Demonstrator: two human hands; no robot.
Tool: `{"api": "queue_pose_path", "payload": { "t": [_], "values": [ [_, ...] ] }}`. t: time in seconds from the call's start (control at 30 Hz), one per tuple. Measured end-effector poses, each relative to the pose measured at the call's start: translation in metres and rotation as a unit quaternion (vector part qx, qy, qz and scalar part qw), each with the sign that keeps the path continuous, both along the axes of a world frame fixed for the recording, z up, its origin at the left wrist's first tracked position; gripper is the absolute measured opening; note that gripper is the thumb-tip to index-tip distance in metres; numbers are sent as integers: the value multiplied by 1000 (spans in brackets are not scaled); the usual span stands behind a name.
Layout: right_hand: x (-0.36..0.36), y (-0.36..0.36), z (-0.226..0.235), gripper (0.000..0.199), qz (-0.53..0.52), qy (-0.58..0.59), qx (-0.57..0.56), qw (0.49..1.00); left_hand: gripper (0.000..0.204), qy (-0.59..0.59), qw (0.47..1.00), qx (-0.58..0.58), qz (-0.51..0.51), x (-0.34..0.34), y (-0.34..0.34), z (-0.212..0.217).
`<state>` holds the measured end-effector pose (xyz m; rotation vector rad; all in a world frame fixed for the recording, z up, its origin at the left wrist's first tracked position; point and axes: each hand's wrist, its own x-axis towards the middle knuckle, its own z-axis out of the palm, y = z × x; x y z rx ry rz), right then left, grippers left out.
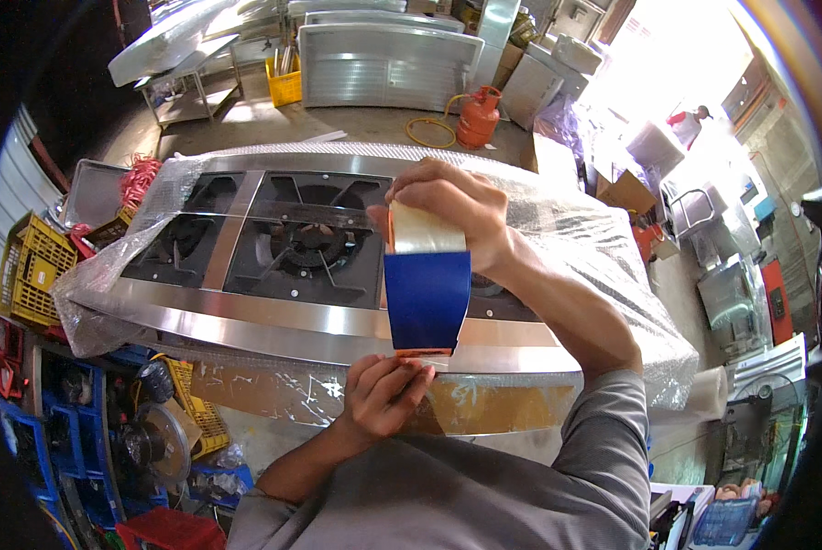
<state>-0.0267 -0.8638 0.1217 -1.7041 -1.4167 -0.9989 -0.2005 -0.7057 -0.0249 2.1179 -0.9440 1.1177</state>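
Observation:
My right hand (pixel 461 206) is closed around a tape dispenser (pixel 427 298) with a blue front and orange edges, held upright over the stove. A pale roll of packing tape (pixel 422 231) sits in it, just below my right fingers. At the dispenser's lower orange edge, my left hand (pixel 383 394) is pinched on what looks like the clear tape's end. Beneath is a stainless steel gas stove (pixel 292 307) with black burner panels and pan supports. Bubble wrap (pixel 113 275) drapes its left end, and more clear wrapping covers the right. My right arm and the dispenser hide part of the stove.
To the left stand a yellow crate (pixel 40 266) and blue bins (pixel 72 431). A red gas cylinder (pixel 478 117) with a yellow hose is behind the stove, near large metal panels (pixel 388 69). Another person (pixel 690 124) is far off at the right, beyond cardboard boxes (pixel 626 192).

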Motion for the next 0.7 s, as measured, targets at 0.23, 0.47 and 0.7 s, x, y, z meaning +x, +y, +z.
{"api": "queue_pose_path", "payload": {
  "t": [0.23,0.47,0.7],
  "values": [
    [-11,0,5,30,29,-153,0,988,20,-67,995,-60,53,-2,-15,-8],
    [-34,13,25,22,96,-311,9,946,32,-51,993,0,105,-11,-10,-34],
    [-69,4,27,25,125,-295,2,947,33,-15,995,8,103,9,-18,-45]
  ]
}}
